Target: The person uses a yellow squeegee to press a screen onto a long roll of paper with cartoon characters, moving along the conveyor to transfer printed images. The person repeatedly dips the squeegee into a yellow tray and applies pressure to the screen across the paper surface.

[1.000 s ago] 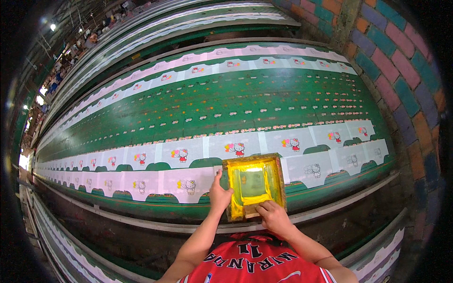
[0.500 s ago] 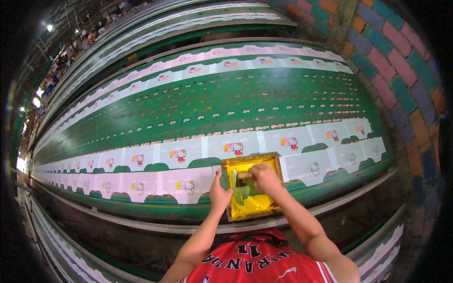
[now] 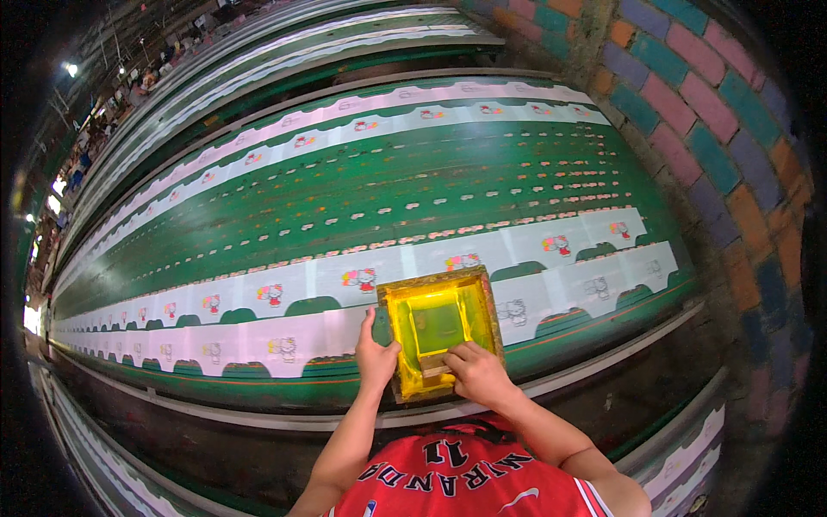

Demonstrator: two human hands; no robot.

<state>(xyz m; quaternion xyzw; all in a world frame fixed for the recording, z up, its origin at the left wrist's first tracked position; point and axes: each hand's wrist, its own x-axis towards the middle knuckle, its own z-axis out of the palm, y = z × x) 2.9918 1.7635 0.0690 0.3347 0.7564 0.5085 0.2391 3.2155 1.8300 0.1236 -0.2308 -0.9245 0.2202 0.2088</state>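
Observation:
A screen-printing frame (image 3: 490, 312) with a wooden border and yellow ink around its mesh lies over the near row of white fabric pieces (image 3: 250, 349). My left hand (image 3: 376, 355) grips its left side, thumb toward the border and index finger stretched along the edge. In my right hand (image 3: 479, 372) is a squeegee (image 3: 437, 365), its fingers closed round the handle at the near end of the mesh. Fabric beneath the frame is hidden. Left of it, a near-row piece carries a cartoon cat print (image 3: 282, 349) with yellow patches; right of it, a cat outline (image 3: 513, 311) shows no yellow.
The long green table (image 3: 362, 181) bears more rows of printed fabric and lines of small prints. A pale rail (image 3: 284, 422) runs along its near edge. A painted brick wall (image 3: 689, 103) stands at the right, and further tables (image 3: 379, 34) lie beyond.
My right hand has drawn the squeegee from the far part of the mesh to its near end. My left hand keeps its hold on the frame. The whole view has shifted slightly.

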